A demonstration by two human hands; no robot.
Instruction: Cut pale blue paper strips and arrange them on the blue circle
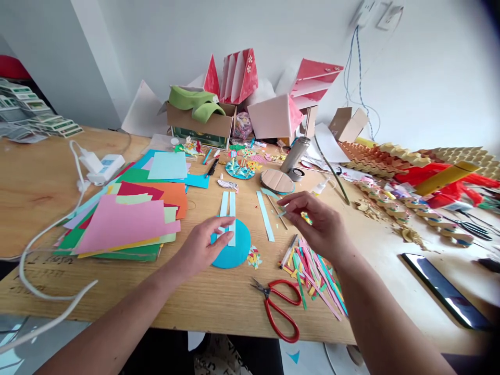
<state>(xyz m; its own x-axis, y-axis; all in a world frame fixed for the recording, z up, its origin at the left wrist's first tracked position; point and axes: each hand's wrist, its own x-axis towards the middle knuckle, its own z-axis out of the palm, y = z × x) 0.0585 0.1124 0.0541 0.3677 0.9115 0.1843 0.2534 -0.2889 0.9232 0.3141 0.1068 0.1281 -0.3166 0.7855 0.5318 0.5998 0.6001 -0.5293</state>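
My left hand [205, 240] hovers at a blue paper circle [234, 258], its thumb and fingers apart. Two pale blue paper strips [232, 203] lie side by side, their near ends over the circle and partly behind my fingers. To the right, my right hand [318, 224] pinches a small light blue paper piece [282, 213] between thumb and fingertips. Between the hands another pale blue strip [265, 216] rests on the table beside a thin wooden stick [278, 212]. Small coloured paper scraps [254, 257] are heaped at the circle's right edge.
Red-handled scissors [275, 304] lie near the front edge, below a pile of coloured strips [312, 273]. Stacked coloured paper [125, 221] and a white cable [25, 265] are on the left. A phone [443, 289], steel flask [297, 154] and cardboard disc [277, 180] lie farther right and back.
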